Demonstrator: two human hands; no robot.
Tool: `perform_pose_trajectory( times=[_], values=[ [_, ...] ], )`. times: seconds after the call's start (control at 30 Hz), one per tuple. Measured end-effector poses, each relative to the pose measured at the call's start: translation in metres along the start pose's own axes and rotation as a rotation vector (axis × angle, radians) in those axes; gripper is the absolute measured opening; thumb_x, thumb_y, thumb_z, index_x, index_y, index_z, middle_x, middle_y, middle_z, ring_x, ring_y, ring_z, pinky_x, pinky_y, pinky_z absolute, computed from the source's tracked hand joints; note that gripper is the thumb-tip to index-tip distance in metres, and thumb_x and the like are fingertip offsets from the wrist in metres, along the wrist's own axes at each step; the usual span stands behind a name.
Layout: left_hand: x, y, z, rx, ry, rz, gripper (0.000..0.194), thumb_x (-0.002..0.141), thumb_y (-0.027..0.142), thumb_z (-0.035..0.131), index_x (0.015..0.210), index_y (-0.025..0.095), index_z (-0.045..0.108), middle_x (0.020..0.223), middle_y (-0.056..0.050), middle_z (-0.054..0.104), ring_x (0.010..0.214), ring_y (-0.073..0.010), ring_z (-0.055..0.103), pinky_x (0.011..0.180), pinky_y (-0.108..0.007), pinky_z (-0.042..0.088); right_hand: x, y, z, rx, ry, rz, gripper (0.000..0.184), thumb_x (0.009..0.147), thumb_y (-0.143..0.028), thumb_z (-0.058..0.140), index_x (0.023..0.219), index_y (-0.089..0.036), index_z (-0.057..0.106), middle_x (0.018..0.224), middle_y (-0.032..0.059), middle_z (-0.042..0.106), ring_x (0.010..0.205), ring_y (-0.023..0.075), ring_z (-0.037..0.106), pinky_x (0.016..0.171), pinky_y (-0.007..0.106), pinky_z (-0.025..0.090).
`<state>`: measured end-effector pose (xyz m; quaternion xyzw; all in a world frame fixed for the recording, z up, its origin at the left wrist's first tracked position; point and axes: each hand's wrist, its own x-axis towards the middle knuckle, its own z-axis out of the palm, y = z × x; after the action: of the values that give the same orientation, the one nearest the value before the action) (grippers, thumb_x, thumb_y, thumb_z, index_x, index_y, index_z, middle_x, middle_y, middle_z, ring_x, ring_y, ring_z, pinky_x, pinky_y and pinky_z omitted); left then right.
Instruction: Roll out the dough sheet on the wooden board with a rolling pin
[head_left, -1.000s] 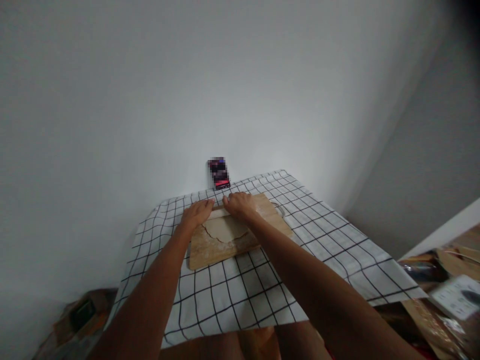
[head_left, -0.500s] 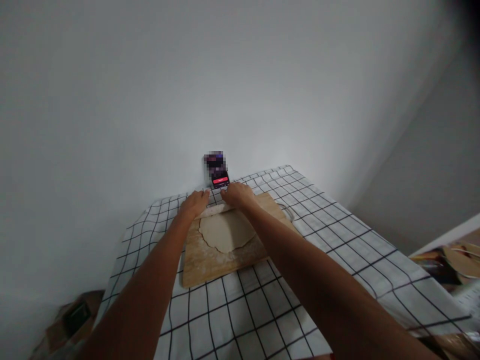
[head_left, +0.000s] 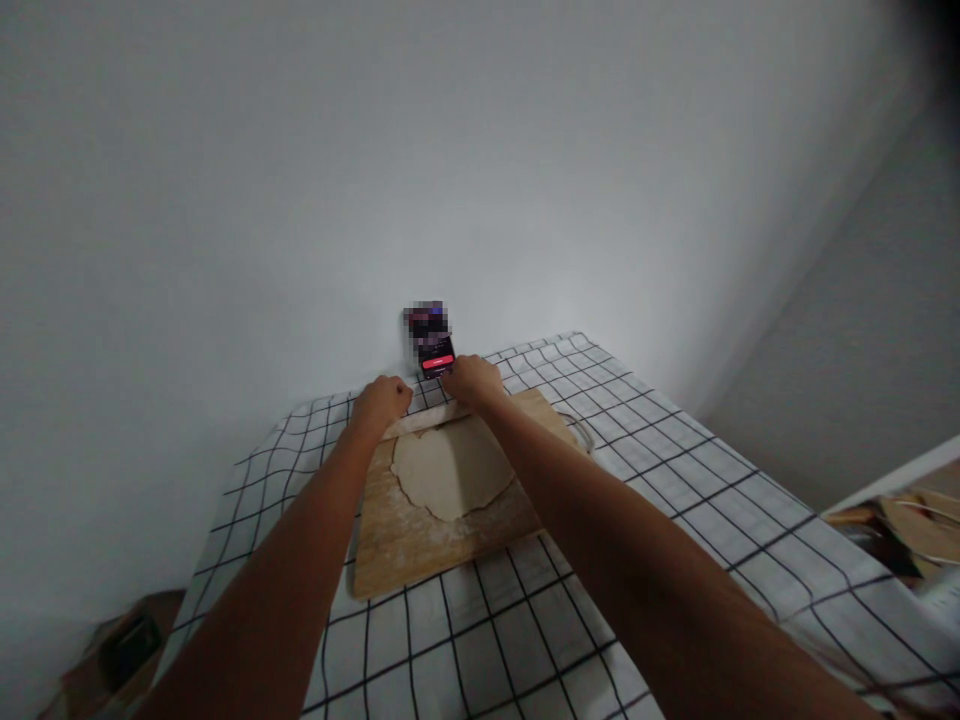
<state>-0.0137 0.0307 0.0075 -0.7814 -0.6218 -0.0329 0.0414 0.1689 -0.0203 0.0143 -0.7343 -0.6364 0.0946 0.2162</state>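
Observation:
Both my hands grip a pale, floury rolling pin (head_left: 424, 421) at the far edge of a wooden board. My left hand (head_left: 382, 402) is closed over its left end, and my right hand (head_left: 474, 381) is closed over its right end. Just on the near side of the pin, a thin sheet of dough (head_left: 448, 468) with a wavy edge lies flat on the wooden board (head_left: 405, 560). Flour is scattered over the wood around it. My right forearm covers part of the board's right side.
A phone (head_left: 436, 358) leans on the white wall behind the board, its screen lit and partly blurred. A checked cloth (head_left: 675, 450) covers the table. The board has a loop handle (head_left: 581, 430) at its right. Boxes (head_left: 127, 640) stand low at left; a cluttered shelf is at right.
My view has shifted slightly, so the board appears a little lower and larger. Both hands remain on the rolling pin at the board's far edge, and my left fingers look more tightly curled.

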Motion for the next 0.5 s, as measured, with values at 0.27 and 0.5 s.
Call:
perform_pose_trajectory(
  times=[0.27,0.5],
  values=[
    [0.0048,-0.0004,0.0004,0.008,0.025,0.018,0.038,0.091,0.036,0.048,0.106,0.022,0.080,0.110,-0.011,0.079,0.100,-0.0260,0.073,0.083,-0.030,0.055,0.0086,0.0017,0.0029,-0.016,0.004,0.005,0.040,0.098,-0.035,0.048,0.120,-0.015,0.074,0.123,0.0199,0.072,0.112,0.0307,0.070,0.092,0.036,0.053],
    [0.0023,-0.0007,0.0029,-0.007,0.010,0.006,0.038,0.091,0.036,0.048,0.107,0.022,0.079,0.111,-0.011,0.079,0.099,-0.0249,0.073,0.084,-0.029,0.056,0.0044,0.0013,0.0029,-0.014,-0.004,0.005,0.039,0.098,-0.035,0.048,0.120,-0.015,0.074,0.123,0.0190,0.073,0.113,0.0297,0.070,0.093,0.035,0.052]
  ],
)
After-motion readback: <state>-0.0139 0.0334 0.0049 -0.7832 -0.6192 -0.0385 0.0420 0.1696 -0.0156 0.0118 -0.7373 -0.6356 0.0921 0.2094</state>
